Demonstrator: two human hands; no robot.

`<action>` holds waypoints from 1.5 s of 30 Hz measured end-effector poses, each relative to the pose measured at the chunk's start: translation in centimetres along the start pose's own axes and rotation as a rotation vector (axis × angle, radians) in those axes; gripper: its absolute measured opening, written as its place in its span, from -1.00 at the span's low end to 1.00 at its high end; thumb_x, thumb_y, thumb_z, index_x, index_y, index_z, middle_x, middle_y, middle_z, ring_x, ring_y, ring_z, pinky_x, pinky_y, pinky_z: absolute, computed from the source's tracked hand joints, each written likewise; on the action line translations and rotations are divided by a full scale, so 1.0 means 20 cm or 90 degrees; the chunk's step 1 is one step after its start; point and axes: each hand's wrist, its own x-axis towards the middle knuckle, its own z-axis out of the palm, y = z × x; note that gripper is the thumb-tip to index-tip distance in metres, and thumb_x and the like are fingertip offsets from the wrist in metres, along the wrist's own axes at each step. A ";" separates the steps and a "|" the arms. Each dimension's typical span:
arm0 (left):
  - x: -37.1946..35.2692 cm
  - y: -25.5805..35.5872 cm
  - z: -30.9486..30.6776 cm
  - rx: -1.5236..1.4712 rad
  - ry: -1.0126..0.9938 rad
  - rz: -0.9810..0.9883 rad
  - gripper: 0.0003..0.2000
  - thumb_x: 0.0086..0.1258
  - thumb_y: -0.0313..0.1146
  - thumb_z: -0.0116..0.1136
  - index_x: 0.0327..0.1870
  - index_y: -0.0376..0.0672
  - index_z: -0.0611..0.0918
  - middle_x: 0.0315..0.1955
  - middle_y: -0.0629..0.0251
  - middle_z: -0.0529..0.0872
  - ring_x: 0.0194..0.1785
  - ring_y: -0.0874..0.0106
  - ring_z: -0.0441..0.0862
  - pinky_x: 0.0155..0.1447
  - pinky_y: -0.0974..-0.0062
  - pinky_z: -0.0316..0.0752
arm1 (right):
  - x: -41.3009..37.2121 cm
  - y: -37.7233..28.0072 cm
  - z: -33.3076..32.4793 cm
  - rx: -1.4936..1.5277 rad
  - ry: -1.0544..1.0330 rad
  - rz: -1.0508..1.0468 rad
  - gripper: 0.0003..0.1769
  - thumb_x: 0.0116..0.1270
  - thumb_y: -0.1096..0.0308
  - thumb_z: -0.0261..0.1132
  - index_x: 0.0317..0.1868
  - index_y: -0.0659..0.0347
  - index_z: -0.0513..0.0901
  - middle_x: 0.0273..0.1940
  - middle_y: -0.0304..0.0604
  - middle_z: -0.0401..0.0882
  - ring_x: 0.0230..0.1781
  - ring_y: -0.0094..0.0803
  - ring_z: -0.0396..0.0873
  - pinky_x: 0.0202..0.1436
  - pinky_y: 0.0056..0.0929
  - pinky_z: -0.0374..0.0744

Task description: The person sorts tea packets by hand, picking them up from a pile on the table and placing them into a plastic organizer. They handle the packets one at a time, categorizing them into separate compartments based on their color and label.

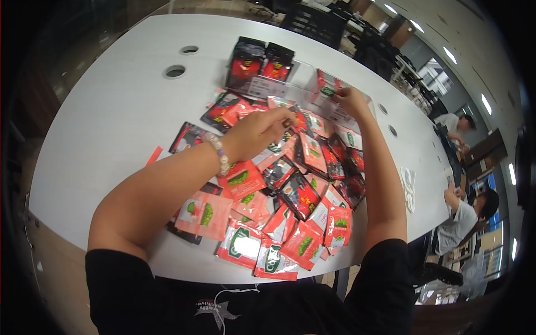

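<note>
A loose pile of pink-and-white sachets (302, 245) and black-and-red sachets (300, 195) covers the middle of the white table. Over the upper part of this pile is my left hand (261, 132), wearing a beaded bracelet, its fingers curled downward. Whatever its fingertips grip, if anything, is hidden. My right hand (350, 101) is at the right end of a clear divided box (297, 94), its fingers closed at the edge of a pink sachet (326, 85) standing there. In the box's left part, black-and-red sachets (246, 64) stand upright in two stacks.
The white table (106, 117) has round cable holes (175, 71) at left and right. A crumpled white item (408, 188) lies to the right of my right arm. Two other people sit farther right. Office chairs (314, 23) stand beyond the far edge.
</note>
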 end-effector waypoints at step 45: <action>-0.01 -0.04 0.03 0.048 0.058 0.032 -0.53 0.45 0.05 -0.25 -0.12 -0.25 0.49 -0.62 0.40 0.40 -0.49 0.59 0.36 -0.35 0.62 0.23 | -1.69 -0.26 -0.03 0.252 0.056 -0.287 -0.62 0.32 0.35 0.11 0.13 0.25 0.46 0.20 0.02 0.38 0.18 -0.07 0.39 0.20 -0.23 0.43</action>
